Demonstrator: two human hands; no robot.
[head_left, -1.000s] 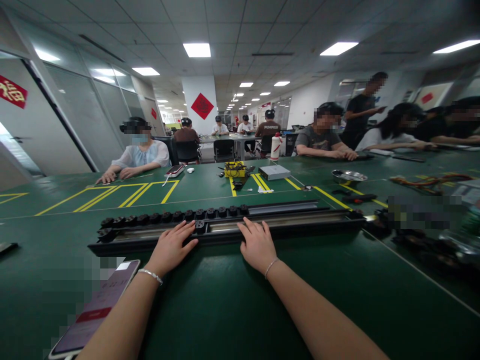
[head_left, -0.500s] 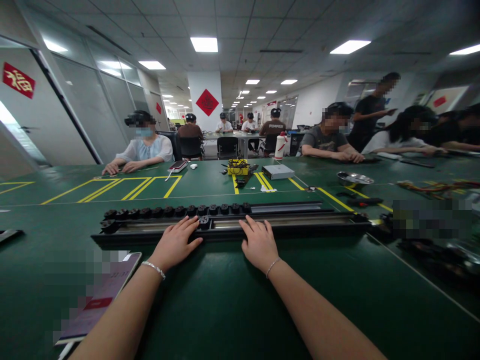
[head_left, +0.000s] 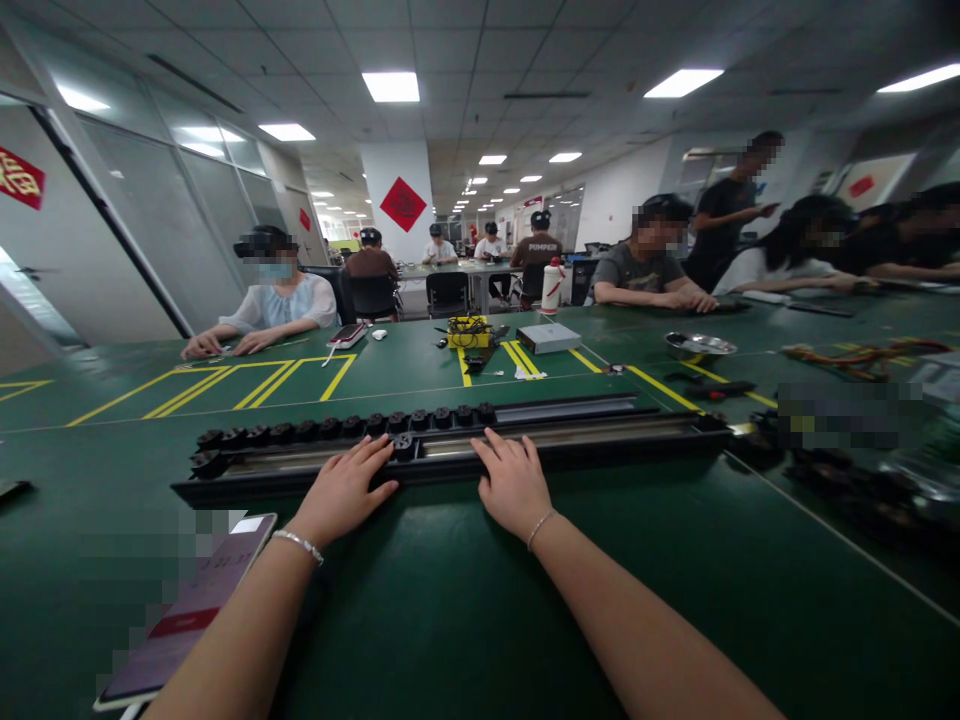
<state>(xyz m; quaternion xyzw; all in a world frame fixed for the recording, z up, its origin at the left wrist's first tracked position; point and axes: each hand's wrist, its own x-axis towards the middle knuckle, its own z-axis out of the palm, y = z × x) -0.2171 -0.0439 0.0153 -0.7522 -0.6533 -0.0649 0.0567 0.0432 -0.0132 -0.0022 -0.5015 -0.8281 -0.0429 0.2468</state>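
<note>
A long black rail [head_left: 600, 452] with a metallic inner strip lies crosswise before me. My left hand [head_left: 346, 492] rests on it with fingers stretched out, beside a small round black part [head_left: 403, 446] seated in the channel. Farther right, my right hand [head_left: 514, 486] lies on the same rail, fingers spread and nothing gripped. Just behind stands a second black rail [head_left: 570, 406], with a row of round black parts [head_left: 373, 424] along its left portion. Another black part [head_left: 208, 463] sits at the near rail's left end.
A phone [head_left: 187, 620] lies by my left forearm on the green table [head_left: 450, 620]. Beyond the rails are a yellow box [head_left: 469, 332] with cables, a grey box [head_left: 548, 338], a metal bowl [head_left: 701, 345] and a bottle [head_left: 552, 286]. Co-workers sit across the table.
The view has turned slightly, so the surroundings sit a little farther left. Both hands stay on the near rail with fingers outstretched; the parts look unmoved.
</note>
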